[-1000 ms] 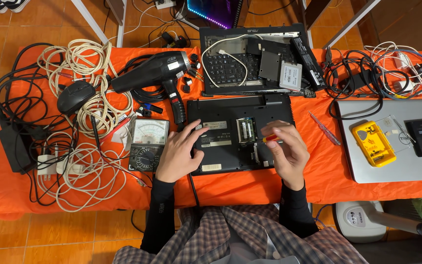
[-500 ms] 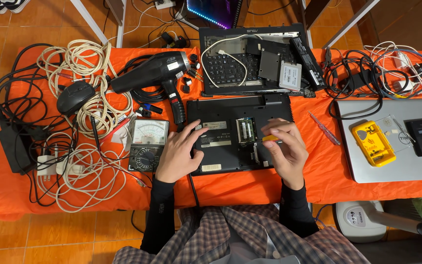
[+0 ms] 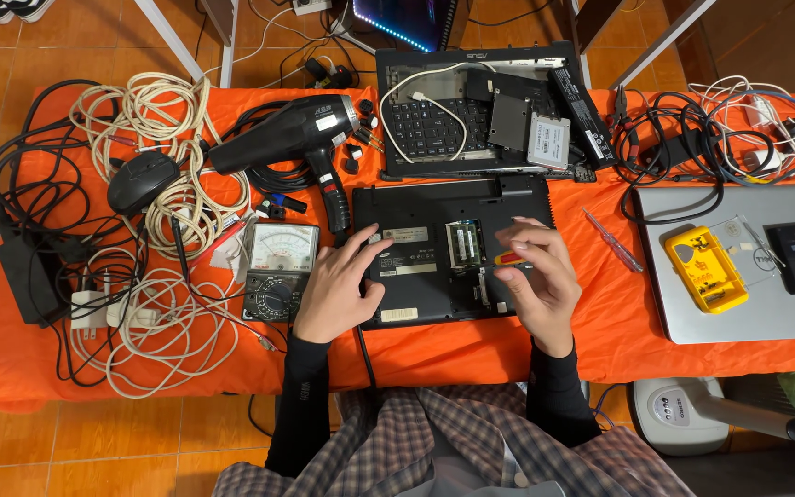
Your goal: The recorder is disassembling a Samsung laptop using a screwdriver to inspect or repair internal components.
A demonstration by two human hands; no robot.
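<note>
The table (image 3: 66, 377) is covered by a smooth orange cloth that fills most of the frame. At the centre an upturned black laptop base (image 3: 453, 248) of matt plastic is laid flat, with an opened bay showing green memory boards. At the right a flat silver laptop lid (image 3: 738, 317) is seen, carrying a yellow boxy device (image 3: 703, 269). A glossy black hair dryer (image 3: 292, 136) is laid at upper centre-left, beside coiled cream cables (image 3: 154, 115). A rectangular analogue meter (image 3: 281, 269) is set just left of the base. The left hand (image 3: 338, 287) is pressed flat on the base's left part, fingers together. The right hand (image 3: 537, 281) is held over its right part, fingers clamped on a small red-and-yellow screwdriver (image 3: 508, 259).
</note>
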